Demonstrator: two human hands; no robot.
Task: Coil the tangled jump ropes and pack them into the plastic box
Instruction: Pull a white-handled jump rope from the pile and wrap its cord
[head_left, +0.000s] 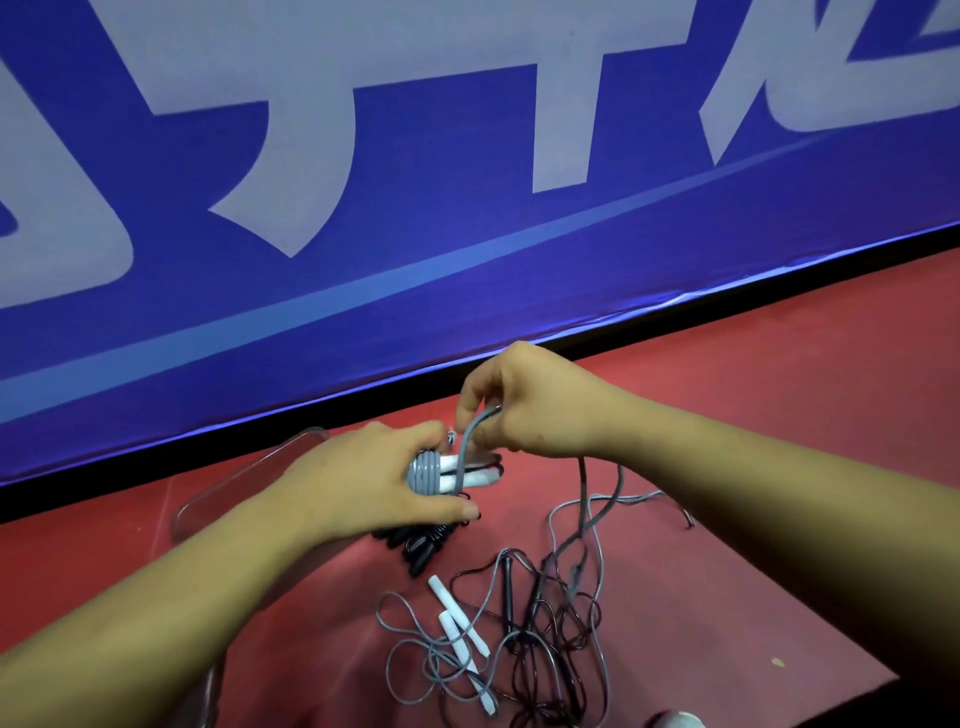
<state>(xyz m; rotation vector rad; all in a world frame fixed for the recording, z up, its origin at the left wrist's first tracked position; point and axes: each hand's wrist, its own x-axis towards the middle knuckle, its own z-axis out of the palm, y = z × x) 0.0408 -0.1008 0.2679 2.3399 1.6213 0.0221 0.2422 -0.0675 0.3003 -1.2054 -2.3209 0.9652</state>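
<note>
**Grey rope, mid-wind**

Your left hand (363, 483) grips a pair of white handles (470, 470), with grey turns wound tight round them. Your right hand (535, 400), just beside it, pinches the same rope (467, 441) on its free run above. Both hold it over the box (218, 499) rim.

Handling (judged): the rope is light, limp and slick. Turns will spring loose, so keep a thumb on them and feed close.

Count:
- One rope in hand.
- One black bundle (426, 543) by the box; inside or not, cannot tell.
- Tangle (545, 623): at least one grey rope and one black.
- Loose handles (460, 629): two white, plus one black.
</note>
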